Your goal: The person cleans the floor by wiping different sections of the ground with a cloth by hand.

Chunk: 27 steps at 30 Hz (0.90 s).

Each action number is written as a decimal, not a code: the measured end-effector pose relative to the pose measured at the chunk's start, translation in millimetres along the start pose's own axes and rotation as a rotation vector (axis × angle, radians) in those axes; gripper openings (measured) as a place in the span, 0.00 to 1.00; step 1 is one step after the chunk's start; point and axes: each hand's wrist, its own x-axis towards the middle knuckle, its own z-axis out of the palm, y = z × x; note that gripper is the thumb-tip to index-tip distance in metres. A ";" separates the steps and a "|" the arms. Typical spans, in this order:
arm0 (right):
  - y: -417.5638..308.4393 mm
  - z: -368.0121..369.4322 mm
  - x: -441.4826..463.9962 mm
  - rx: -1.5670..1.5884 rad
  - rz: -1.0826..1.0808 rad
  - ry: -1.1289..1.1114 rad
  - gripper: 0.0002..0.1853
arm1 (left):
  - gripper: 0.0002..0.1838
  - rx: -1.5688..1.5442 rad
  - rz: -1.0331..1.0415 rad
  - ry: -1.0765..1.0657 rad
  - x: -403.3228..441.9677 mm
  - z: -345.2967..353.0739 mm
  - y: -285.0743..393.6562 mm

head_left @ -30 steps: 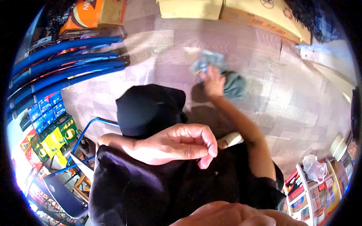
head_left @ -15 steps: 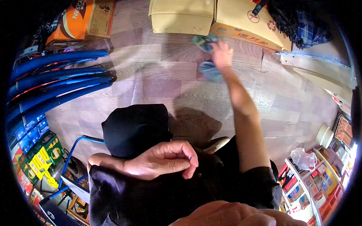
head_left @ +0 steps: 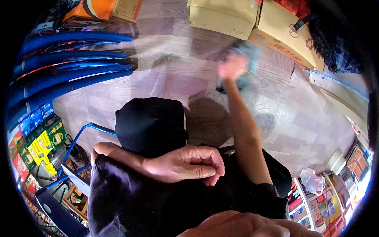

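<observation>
On the wood-pattern floor [head_left: 169, 79], my right hand [head_left: 233, 66] reaches far out and presses on a grey-blue cloth [head_left: 252, 59]. Motion smears both the hand and the cloth. Parts of the cloth show to the right of the hand and below the wrist; the rest is hidden. My left hand [head_left: 189, 164] rests in front of my body near my black-clad knee [head_left: 152, 124]. Its fingers are curled in, with thumb and forefinger close together. A tiny dark speck shows at the fingertips, too small to name.
Cardboard boxes [head_left: 223, 17] stand along the far side, near a black plastic bag [head_left: 327, 43]. Blue padded bars [head_left: 79, 59] jut in from the left. A blue-framed chair [head_left: 75, 146] and stacked packages [head_left: 39, 146] are lower left. Shelving [head_left: 312, 201] stands lower right.
The view has shifted, so the surroundings sit farther right in the picture. Relative to the boxes, my right hand has swept left and nearer with the cloth. My left hand keeps its curled pose.
</observation>
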 end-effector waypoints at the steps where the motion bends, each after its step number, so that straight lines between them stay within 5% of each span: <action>1: -34.9 3.2 -17.7 -0.041 -0.187 -0.076 0.39 | 0.05 -0.005 -0.003 -0.003 0.2 -0.8 0.6; 2: -64.6 14.7 -43.2 -0.025 -0.399 0.112 0.33 | 0.05 -0.005 0.017 -0.004 0.2 -2.1 1.6; 3: -91.5 -14.9 -65.4 0.086 -0.531 -0.177 0.30 | 0.05 -0.005 0.037 -0.005 0.3 -3.1 2.2; 5: -119.9 6.0 -106.6 0.075 -0.891 -0.094 0.33 | 0.05 -0.006 0.033 -0.011 0.4 -4.2 3.2; 7: -120.5 6.0 -139.6 0.297 -1.137 -0.346 0.27 | 0.05 -0.002 0.030 -0.014 -0.6 -5.5 3.0; 8: -120.9 21.2 -149.9 0.055 -1.319 -0.244 0.24 | 0.06 -0.013 0.030 -0.019 -1.5 -7.4 1.0; 10: -102.0 79.1 -166.4 0.108 -1.541 0.069 0.24 | 0.07 -0.020 0.029 -0.028 -1.9 -8.0 -0.2; 13: -102.0 34.4 -115.1 0.101 -1.699 -0.103 0.20 | 0.07 -0.019 0.052 -0.045 -2.8 -7.9 1.3; 15: -128.4 19.6 -77.2 0.135 -1.494 0.086 0.15 | 0.07 -0.018 0.046 -0.046 -5.4 -7.8 2.2; 16: -154.2 -22.6 -54.2 0.000 -1.221 -0.257 0.18 | 0.07 -0.026 0.041 -0.037 -6.4 -6.4 3.0; 17: -161.7 -8.3 -27.8 0.077 -1.115 0.038 0.21 | 0.07 -0.020 0.029 -0.030 -6.8 -5.4 5.6; 19: -185.9 -48.2 12.7 -0.027 -0.682 -0.097 0.25 | 0.07 -0.016 0.011 -0.008 -7.1 -6.3 11.2; 22: -177.1 -32.9 24.9 0.165 -0.663 -0.185 0.26 | 0.07 0.016 -0.004 -0.024 -9.2 -5.7 11.6; 27: -141.5 1.2 -85.4 0.101 -1.246 -0.156 0.27 | 0.06 -0.021 0.010 -0.043 -1.0 -3.7 10.7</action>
